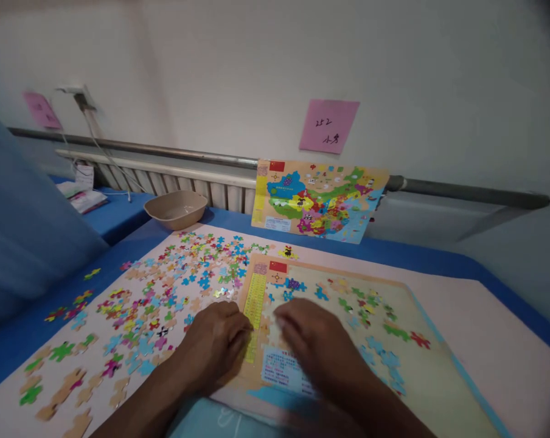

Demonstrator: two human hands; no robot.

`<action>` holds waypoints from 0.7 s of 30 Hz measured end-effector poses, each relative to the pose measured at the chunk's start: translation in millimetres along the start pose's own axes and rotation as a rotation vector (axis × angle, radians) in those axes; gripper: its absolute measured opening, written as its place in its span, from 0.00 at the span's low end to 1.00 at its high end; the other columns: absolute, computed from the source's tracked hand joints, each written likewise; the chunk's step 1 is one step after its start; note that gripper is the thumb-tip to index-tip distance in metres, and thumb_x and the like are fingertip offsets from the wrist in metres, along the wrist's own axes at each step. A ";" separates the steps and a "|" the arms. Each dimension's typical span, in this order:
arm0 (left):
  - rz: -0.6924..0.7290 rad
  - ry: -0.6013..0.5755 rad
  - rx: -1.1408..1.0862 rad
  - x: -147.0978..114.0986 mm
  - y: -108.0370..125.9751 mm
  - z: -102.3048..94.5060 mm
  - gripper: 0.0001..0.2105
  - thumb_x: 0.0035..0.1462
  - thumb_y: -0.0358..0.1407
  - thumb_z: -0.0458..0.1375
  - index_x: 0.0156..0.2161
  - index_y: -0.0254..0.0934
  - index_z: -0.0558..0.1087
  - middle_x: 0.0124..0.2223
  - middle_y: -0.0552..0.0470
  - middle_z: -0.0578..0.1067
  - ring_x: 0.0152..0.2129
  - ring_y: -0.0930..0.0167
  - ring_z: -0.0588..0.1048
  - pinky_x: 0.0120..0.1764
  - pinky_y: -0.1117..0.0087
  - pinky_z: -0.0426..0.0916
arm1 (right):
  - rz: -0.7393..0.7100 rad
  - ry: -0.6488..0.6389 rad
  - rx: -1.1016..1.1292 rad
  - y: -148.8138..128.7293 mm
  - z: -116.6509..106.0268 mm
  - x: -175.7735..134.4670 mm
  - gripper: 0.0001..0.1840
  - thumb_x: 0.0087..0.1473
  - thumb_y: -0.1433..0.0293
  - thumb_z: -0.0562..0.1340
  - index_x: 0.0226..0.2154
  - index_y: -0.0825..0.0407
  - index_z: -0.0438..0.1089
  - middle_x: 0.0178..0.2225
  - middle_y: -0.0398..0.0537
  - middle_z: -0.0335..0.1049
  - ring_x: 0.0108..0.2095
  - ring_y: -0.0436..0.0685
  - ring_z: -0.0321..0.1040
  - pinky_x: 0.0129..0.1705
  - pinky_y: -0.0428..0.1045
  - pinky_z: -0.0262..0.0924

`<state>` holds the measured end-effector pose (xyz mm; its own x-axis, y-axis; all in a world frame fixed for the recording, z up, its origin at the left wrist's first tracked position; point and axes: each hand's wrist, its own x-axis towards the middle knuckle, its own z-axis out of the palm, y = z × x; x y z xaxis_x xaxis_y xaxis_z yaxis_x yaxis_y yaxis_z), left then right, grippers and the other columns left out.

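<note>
a blue table [439, 258] runs under a white wall, with a pale pink mat [494, 340] covering most of its top; the mat's right part lies bare out to the blue edge, and that is the widest open room. on the mat sits the puzzle board [430, 371], its left edge marked by a yellow strip, its far edge near the middle of the mat, and a few coloured pieces dotted over its pale inside. to the board's left, loose puzzle pieces [165, 292] spread thick over the mat and spill onto the blue at the left edge. a reference map picture [318, 201] leans against the radiator at the table's far edge, a pink note [328, 126] stuck to the wall above it. a beige bowl [176, 210] stands at the far left corner of the mat.

the left hand [215, 347] rests palm down across the board's left edge, fingers curled at the yellow strip; whether it grips a piece cannot be told. the right hand [316, 347], blurred, lies flat on the board just beside it, fingers spread, nothing seen in it.
</note>
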<state>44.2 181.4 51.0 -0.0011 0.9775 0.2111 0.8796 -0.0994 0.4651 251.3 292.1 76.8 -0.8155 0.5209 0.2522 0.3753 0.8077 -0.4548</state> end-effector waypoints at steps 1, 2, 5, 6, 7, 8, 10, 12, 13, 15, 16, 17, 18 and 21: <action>-0.005 -0.006 -0.029 0.9 3.3 1.0 0.10 0.69 0.29 0.55 0.36 0.39 0.76 0.35 0.51 0.75 0.34 0.66 0.73 0.37 0.64 0.60 | 0.089 0.131 0.105 10.9 -3.8 4.3 0.14 0.74 0.69 0.55 0.37 0.50 0.73 0.35 0.46 0.74 0.37 0.58 0.71 0.41 0.52 0.61; -0.010 -0.013 -0.052 2.3 6.6 2.0 0.09 0.68 0.29 0.56 0.36 0.40 0.77 0.36 0.51 0.76 0.35 0.66 0.73 0.38 0.64 0.60 | 0.117 0.198 0.158 20.2 -5.2 7.5 0.13 0.74 0.70 0.55 0.39 0.49 0.73 0.35 0.45 0.74 0.36 0.58 0.70 0.40 0.53 0.60; -0.025 -0.055 -0.044 9.6 15.0 5.0 0.08 0.65 0.27 0.58 0.36 0.41 0.77 0.37 0.51 0.76 0.36 0.65 0.75 0.39 0.64 0.62 | 0.067 0.104 0.092 33.2 1.6 11.2 0.10 0.72 0.73 0.59 0.36 0.51 0.72 0.35 0.46 0.73 0.37 0.60 0.68 0.41 0.54 0.57; -0.031 -0.068 -0.017 12.9 17.0 5.9 0.08 0.63 0.27 0.59 0.36 0.41 0.78 0.37 0.51 0.77 0.37 0.65 0.75 0.39 0.64 0.62 | 0.045 0.038 0.034 32.8 5.1 11.5 0.10 0.71 0.74 0.61 0.35 0.52 0.72 0.35 0.47 0.73 0.38 0.60 0.68 0.41 0.55 0.56; -0.040 -0.080 0.019 16.5 18.8 6.6 0.08 0.62 0.27 0.59 0.36 0.41 0.78 0.36 0.51 0.77 0.36 0.64 0.75 0.39 0.64 0.62 | 0.032 -0.018 -0.014 31.2 8.0 11.7 0.10 0.71 0.76 0.61 0.35 0.52 0.72 0.36 0.47 0.73 0.39 0.61 0.67 0.42 0.55 0.56; -0.048 -0.092 0.060 20.1 20.3 7.3 0.07 0.61 0.27 0.60 0.35 0.41 0.78 0.36 0.51 0.77 0.36 0.64 0.75 0.38 0.63 0.62 | 0.028 -0.057 -0.046 28.9 9.9 12.2 0.11 0.71 0.76 0.62 0.34 0.52 0.72 0.36 0.48 0.72 0.39 0.61 0.67 0.43 0.56 0.55; -0.071 -0.119 0.136 26.6 23.2 8.6 0.06 0.60 0.27 0.60 0.35 0.41 0.78 0.36 0.50 0.78 0.36 0.63 0.76 0.38 0.63 0.62 | 0.018 -0.119 -0.065 24.7 10.3 13.5 0.12 0.72 0.76 0.61 0.35 0.52 0.74 0.37 0.48 0.72 0.41 0.61 0.66 0.45 0.56 0.55; -0.088 -0.153 0.184 31.1 26.0 10.0 0.06 0.61 0.28 0.60 0.35 0.40 0.78 0.36 0.49 0.79 0.36 0.62 0.77 0.38 0.63 0.62 | 0.017 -0.164 -0.068 22.9 8.4 14.6 0.12 0.73 0.75 0.61 0.35 0.52 0.75 0.38 0.48 0.71 0.42 0.61 0.65 0.45 0.56 0.55; -0.092 -0.167 0.198 32.4 27.3 10.7 0.06 0.61 0.28 0.60 0.35 0.40 0.78 0.37 0.49 0.79 0.36 0.62 0.77 0.38 0.63 0.62 | 0.014 -0.180 -0.075 22.9 7.6 14.9 0.13 0.74 0.74 0.60 0.35 0.52 0.75 0.38 0.48 0.71 0.42 0.61 0.65 0.45 0.56 0.54; -0.099 -0.175 0.216 33.6 29.5 12.0 0.07 0.60 0.27 0.59 0.35 0.40 0.78 0.37 0.49 0.79 0.36 0.62 0.77 0.38 0.64 0.62 | -0.002 -0.196 -0.092 24.5 7.7 14.5 0.14 0.74 0.73 0.60 0.34 0.52 0.74 0.37 0.48 0.70 0.41 0.61 0.65 0.45 0.57 0.54; -0.103 -0.174 0.220 33.6 30.3 12.5 0.07 0.60 0.27 0.59 0.35 0.40 0.77 0.36 0.48 0.79 0.36 0.62 0.77 0.38 0.64 0.62 | -0.013 -0.195 -0.099 25.8 8.8 14.0 0.14 0.74 0.74 0.60 0.34 0.52 0.75 0.37 0.48 0.70 0.41 0.61 0.65 0.45 0.57 0.53; -0.107 -0.173 0.222 33.4 30.8 12.9 0.07 0.60 0.27 0.59 0.35 0.40 0.78 0.36 0.48 0.79 0.36 0.62 0.77 0.38 0.64 0.62 | -0.024 -0.193 -0.100 27.4 10.5 13.4 0.14 0.74 0.74 0.60 0.35 0.52 0.75 0.37 0.47 0.70 0.41 0.61 0.65 0.45 0.57 0.53; -0.111 -0.173 0.223 32.9 31.1 13.0 0.07 0.60 0.27 0.58 0.35 0.40 0.78 0.36 0.48 0.79 0.36 0.62 0.77 0.38 0.63 0.62 | -0.034 -0.191 -0.101 29.2 12.7 12.8 0.14 0.74 0.74 0.60 0.35 0.52 0.75 0.37 0.47 0.69 0.41 0.61 0.65 0.44 0.57 0.53; -0.121 -0.168 0.220 31.0 31.4 12.8 0.07 0.60 0.27 0.58 0.35 0.40 0.78 0.36 0.49 0.80 0.37 0.61 0.78 0.38 0.63 0.63 | -0.061 -0.175 -0.094 35.5 20.6 11.4 0.15 0.75 0.73 0.59 0.36 0.51 0.76 0.36 0.47 0.69 0.41 0.62 0.64 0.44 0.57 0.53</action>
